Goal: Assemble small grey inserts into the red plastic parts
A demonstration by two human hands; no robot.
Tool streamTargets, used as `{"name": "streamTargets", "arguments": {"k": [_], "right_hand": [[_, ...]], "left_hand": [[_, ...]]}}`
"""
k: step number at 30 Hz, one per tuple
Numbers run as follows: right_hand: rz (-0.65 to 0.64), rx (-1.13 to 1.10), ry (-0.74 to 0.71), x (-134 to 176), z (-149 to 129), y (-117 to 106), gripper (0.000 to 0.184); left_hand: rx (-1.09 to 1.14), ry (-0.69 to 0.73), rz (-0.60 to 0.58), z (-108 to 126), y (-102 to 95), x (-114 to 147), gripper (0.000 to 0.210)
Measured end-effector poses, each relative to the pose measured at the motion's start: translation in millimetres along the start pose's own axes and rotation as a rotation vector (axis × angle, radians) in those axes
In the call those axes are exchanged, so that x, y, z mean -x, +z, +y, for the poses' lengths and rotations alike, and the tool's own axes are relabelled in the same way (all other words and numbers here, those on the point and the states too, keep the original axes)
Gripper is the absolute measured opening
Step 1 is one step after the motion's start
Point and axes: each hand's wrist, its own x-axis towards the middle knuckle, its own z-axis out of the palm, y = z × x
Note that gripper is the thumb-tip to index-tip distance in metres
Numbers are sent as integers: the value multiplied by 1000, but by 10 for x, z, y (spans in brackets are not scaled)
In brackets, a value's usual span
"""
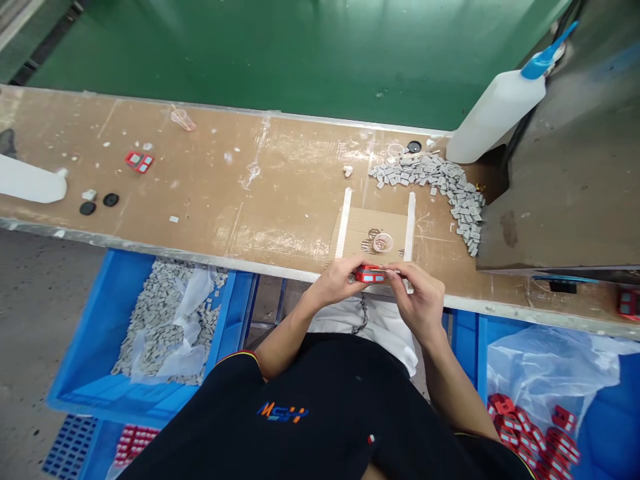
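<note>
My left hand is closed on a small red plastic piece with pale blue window-like panels, held above the bench's front edge. A thin stick is pinched between the thumb and fingers of my right hand, its tip over the top of the red piece. Just beyond my hands, a small clear cup stands on a cardboard square between two white tape strips. Brownish ring marks lie around the cup. Part of the red piece is hidden by my fingers.
Small grey tiles are heaped at the right near a white bottle with a blue nozzle and a metal housing. Another red piece lies left. Below are a blue bin of grey tiles and a bin of red pieces.
</note>
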Motion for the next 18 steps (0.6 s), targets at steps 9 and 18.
{"name": "streamTargets", "arguments": {"k": [9, 18], "right_hand": [[-33, -32, 83, -22, 17, -23, 14], [119, 31, 175, -233, 325, 89, 20]], "left_hand": [[-10, 12, 5, -10, 3, -6, 17], [30, -14, -2, -20, -8, 7, 25]]}}
